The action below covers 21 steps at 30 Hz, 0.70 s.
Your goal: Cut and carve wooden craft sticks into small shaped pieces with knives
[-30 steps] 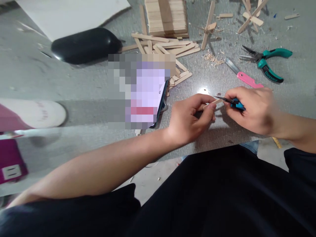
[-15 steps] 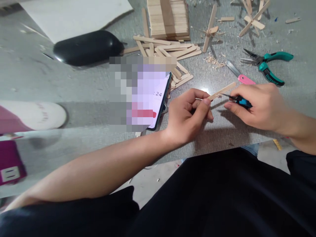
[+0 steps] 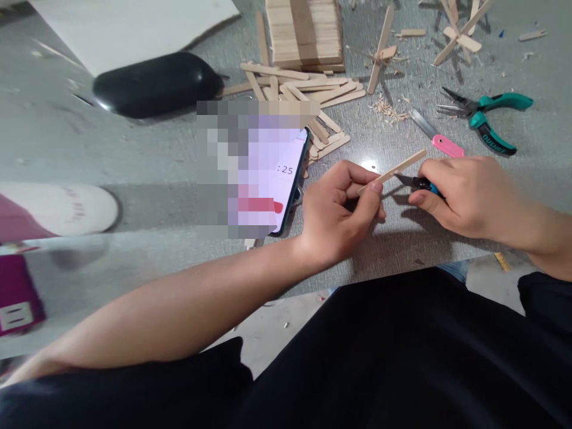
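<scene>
My left hand (image 3: 344, 208) pinches a wooden craft stick (image 3: 404, 162) between thumb and fingers, its free end pointing up to the right. In my right hand (image 3: 469, 193) is a utility knife (image 3: 415, 182) with a dark blade and a blue and black handle, partly hidden by the fingers. The blade tip is at the lower edge of the stick, close to my left thumb, beside a small notch or shaving. A pink folding knife (image 3: 447, 145) and green-handled needle-nose pliers (image 3: 480, 113) lie just beyond my right hand.
Loose craft sticks (image 3: 322, 89) lie in a pile before a banded bundle (image 3: 308, 36). A phone (image 3: 286, 179), partly blurred out, lies left of my left hand. Crossed-stick pieces (image 3: 460, 39) and wood shavings (image 3: 388, 111) are at the back. A black case (image 3: 156, 83) stands at left.
The knife blade has turned, so its flat side shows more, and my right hand has shifted slightly. The stick is still in my left hand. The phone's digits went from 24 to 25.
</scene>
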Tool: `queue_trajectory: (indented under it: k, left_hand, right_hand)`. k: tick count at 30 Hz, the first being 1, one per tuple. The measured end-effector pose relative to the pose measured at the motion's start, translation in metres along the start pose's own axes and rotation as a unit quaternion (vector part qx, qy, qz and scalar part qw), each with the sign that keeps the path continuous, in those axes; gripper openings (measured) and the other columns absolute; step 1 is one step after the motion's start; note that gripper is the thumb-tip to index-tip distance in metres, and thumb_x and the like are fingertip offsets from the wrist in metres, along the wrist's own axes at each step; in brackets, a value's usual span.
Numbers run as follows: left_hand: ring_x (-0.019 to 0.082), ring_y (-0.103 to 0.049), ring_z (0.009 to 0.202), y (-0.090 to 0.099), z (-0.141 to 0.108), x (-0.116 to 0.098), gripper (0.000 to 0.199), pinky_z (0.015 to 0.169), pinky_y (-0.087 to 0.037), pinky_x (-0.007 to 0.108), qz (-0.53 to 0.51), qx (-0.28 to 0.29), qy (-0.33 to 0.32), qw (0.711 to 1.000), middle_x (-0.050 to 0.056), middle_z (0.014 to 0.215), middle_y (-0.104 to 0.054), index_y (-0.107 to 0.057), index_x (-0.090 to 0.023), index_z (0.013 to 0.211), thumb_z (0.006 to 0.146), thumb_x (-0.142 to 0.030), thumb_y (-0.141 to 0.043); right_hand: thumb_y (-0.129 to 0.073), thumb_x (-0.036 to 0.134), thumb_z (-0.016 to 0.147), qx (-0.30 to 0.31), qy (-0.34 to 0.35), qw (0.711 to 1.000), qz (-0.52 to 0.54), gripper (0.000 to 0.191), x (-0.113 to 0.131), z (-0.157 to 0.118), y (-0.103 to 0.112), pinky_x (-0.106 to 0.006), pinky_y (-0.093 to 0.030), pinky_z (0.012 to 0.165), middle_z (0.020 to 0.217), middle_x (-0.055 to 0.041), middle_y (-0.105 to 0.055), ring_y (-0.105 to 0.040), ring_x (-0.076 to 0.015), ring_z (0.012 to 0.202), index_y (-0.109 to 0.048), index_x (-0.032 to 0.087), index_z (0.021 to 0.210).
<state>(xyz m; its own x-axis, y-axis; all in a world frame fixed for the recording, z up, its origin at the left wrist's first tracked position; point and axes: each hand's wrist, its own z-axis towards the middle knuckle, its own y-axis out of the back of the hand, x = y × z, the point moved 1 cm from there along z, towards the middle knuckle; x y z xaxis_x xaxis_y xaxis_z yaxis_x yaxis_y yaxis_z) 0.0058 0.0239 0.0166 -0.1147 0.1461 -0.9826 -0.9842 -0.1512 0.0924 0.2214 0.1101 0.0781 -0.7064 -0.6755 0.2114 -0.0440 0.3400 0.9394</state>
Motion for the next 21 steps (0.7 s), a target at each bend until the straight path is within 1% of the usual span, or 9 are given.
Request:
queue_trajectory:
  k: [3, 8, 12, 16, 18, 21]
  left_hand:
    - [0.013, -0.072, 0.048, 0.0002, -0.0001, 0.0005, 0.026, 0.048, -0.055, 0.023, 0.012, -0.001, 0.004, 1.0, -0.004, 0.061, -0.076, -0.069, -0.024, 0.097, 0.111, -0.042, -0.082]
    - [0.013, -0.072, 0.048, 0.001, -0.0005, 0.0005, 0.025, 0.048, -0.054, 0.023, 0.013, -0.007, 0.008, 1.0, -0.004, 0.06, -0.076, -0.07, -0.023, 0.096, 0.111, -0.04, -0.081]
    - [0.012, -0.07, 0.048, 0.0008, -0.0005, -0.0002, 0.022, 0.047, -0.053, 0.022, 0.004, -0.008, 0.012, 1.0, -0.003, 0.061, -0.076, -0.071, -0.023, 0.095, 0.11, -0.036, -0.08]
    - [0.014, -0.07, 0.049, 0.0009, -0.0018, 0.0012, 0.027, 0.049, -0.055, 0.025, 0.019, -0.007, 0.028, 0.999, -0.002, 0.063, -0.076, -0.073, -0.023, 0.096, 0.11, -0.044, -0.082]
    - [0.014, -0.072, 0.053, 0.0016, -0.0031, 0.0027, 0.028, 0.052, -0.057, 0.027, 0.017, -0.006, 0.032, 0.999, -0.002, 0.067, -0.077, -0.074, -0.023, 0.099, 0.111, -0.048, -0.082]
    - [0.016, -0.076, 0.064, 0.0038, -0.0043, 0.0049, 0.026, 0.06, -0.061, 0.029, 0.014, -0.003, 0.021, 1.0, 0.001, 0.077, -0.081, -0.078, -0.022, 0.102, 0.11, -0.047, -0.082]
  right_hand:
    - [-0.021, 0.079, 0.118, 0.012, -0.007, 1.0, -0.013, 0.076, 0.0033, 0.0002, 0.0019, -0.042, -0.024, 0.069, 0.09, -0.0132, -0.078, -0.067, -0.0289, 0.08, -0.072, 0.022, 0.114]
    - [-0.03, 0.071, 0.119, 0.02, -0.023, 0.999, -0.036, 0.066, 0.0073, 0.001, 0.0028, -0.04, -0.022, 0.068, 0.088, -0.0114, -0.077, -0.066, -0.0274, 0.08, -0.073, 0.022, 0.111]
    - [-0.028, 0.07, 0.119, 0.016, -0.017, 0.999, -0.039, 0.067, 0.0075, 0.0015, 0.0018, -0.04, -0.022, 0.066, 0.085, -0.0119, -0.075, -0.065, -0.0275, 0.078, -0.073, 0.021, 0.11]
    - [-0.029, 0.069, 0.119, 0.001, -0.01, 0.999, -0.04, 0.068, 0.0059, 0.0009, 0.0, -0.04, -0.022, 0.066, 0.085, -0.0128, -0.076, -0.066, -0.0282, 0.076, -0.075, 0.019, 0.112]
    - [-0.029, 0.069, 0.119, -0.006, -0.008, 0.999, -0.039, 0.07, 0.0052, 0.0006, -0.0009, -0.04, -0.021, 0.066, 0.086, -0.0132, -0.077, -0.067, -0.0289, 0.077, -0.076, 0.018, 0.114]
    - [-0.03, 0.072, 0.119, -0.021, -0.005, 0.999, -0.032, 0.072, 0.0044, 0.0008, -0.0017, -0.041, -0.022, 0.067, 0.094, -0.0146, -0.082, -0.069, -0.0301, 0.081, -0.078, 0.018, 0.12]
